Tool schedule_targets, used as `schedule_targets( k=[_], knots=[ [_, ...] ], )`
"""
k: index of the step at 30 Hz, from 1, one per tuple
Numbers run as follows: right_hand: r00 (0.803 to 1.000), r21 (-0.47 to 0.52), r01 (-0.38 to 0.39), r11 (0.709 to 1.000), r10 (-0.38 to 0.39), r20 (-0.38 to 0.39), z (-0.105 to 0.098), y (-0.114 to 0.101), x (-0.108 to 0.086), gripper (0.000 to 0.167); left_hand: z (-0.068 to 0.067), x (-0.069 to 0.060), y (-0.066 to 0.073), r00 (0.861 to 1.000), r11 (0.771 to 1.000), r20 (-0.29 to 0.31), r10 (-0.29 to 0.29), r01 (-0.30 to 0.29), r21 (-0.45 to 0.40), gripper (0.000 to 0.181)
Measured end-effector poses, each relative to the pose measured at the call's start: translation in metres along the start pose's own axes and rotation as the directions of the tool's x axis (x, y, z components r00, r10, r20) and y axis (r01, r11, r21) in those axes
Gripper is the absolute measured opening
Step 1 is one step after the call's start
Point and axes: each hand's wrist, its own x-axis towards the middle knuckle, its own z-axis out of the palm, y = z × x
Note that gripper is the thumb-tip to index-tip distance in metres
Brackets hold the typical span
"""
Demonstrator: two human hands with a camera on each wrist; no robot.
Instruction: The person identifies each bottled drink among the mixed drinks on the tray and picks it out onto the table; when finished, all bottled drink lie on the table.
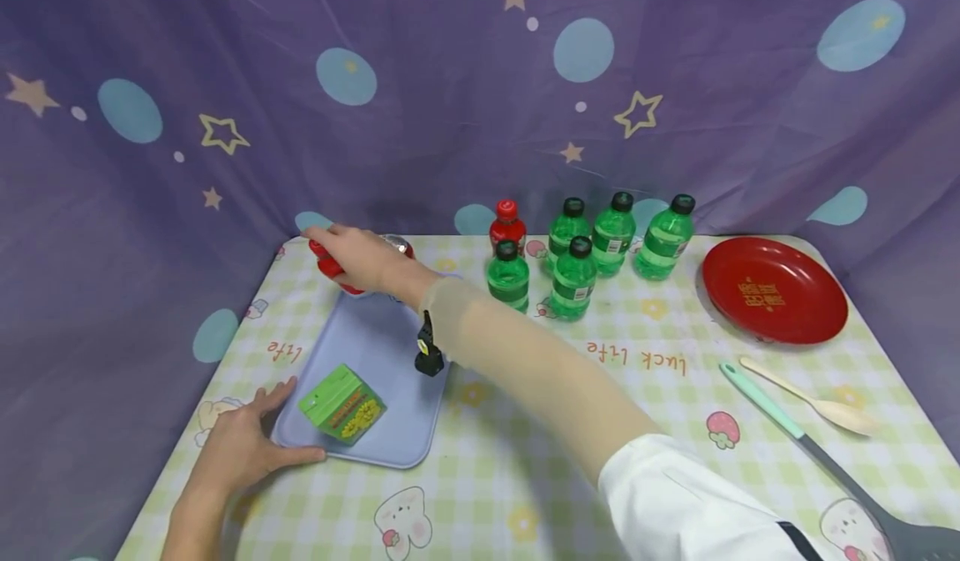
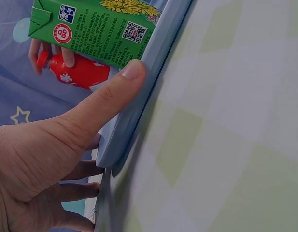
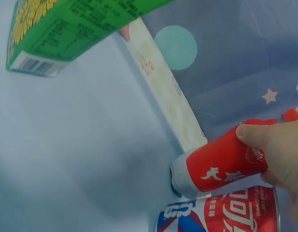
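My right hand (image 1: 358, 254) grips a small red bottle (image 3: 219, 162) around its upper part, at the far left corner of the light blue tray (image 1: 375, 353). Close beside the bottle is a red drink can (image 3: 235, 212), mostly hidden by the hand in the head view. A green drink carton (image 1: 342, 404) sits on the near part of the tray. At the tray's near left corner rests my left hand (image 1: 236, 453), its thumb (image 2: 107, 99) along the near rim and its fingers spread by the left side.
Several green bottles (image 1: 574, 282) and another red bottle (image 1: 507, 229) stand at the back middle. Farther right are a red plate (image 1: 806, 294), a wooden spoon (image 1: 840, 415) and a spatula (image 1: 832, 465). A purple curtain (image 1: 450, 152) hangs behind the table.
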Motion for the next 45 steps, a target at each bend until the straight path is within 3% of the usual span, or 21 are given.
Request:
schedule_targets(
  k=[5, 9, 15, 20, 25, 36, 41, 45],
  knots=[
    [0.999, 0.035, 0.027, 0.999, -0.026, -0.022, -0.001, -0.003, -0.005, 0.081, 0.001, 0.0, 0.001, 1.0, 1.0, -0.008, 0.006, -0.006, -0.003, 0.13],
    [0.994, 0.131, 0.042, 0.991, -0.029, -0.106, -0.012, -0.008, -0.01, 0.082, 0.001, 0.0, 0.002, 1.0, 1.0, -0.001, 0.0, 0.0, -0.003, 0.131],
    [0.96, 0.246, 0.128, 0.961, -0.058, -0.274, -0.047, -0.016, -0.025, 0.079, -0.001, 0.0, 0.001, 1.0, 1.0, 0.019, -0.018, 0.018, -0.006, 0.131],
    [0.932, 0.255, 0.129, 0.958, -0.029, -0.363, -0.076, -0.016, -0.042, 0.074, -0.001, 0.002, 0.001, 1.0, 1.0, 0.014, -0.015, 0.016, -0.013, 0.132],
    [0.91, 0.273, 0.109, 0.956, 0.015, -0.415, -0.096, -0.007, -0.064, 0.075, 0.0, 0.002, 0.0, 1.0, 1.0, 0.01, -0.002, 0.003, -0.02, 0.131],
    [0.869, 0.399, 0.108, 0.911, 0.108, -0.483, -0.132, 0.015, -0.117, 0.078, 0.001, 0.001, -0.003, 1.0, 1.0, -0.002, 0.004, -0.004, -0.015, 0.131],
    [0.83, 0.394, 0.147, 0.908, 0.104, -0.549, -0.144, 0.031, -0.143, 0.075, 0.002, 0.002, -0.004, 1.0, 1.0, -0.002, 0.009, -0.009, -0.01, 0.132],
    [0.813, 0.385, 0.138, 0.913, 0.118, -0.571, -0.153, 0.046, -0.163, 0.072, 0.002, 0.003, -0.004, 1.0, 1.0, 0.006, 0.01, -0.01, -0.003, 0.131]
  ],
)
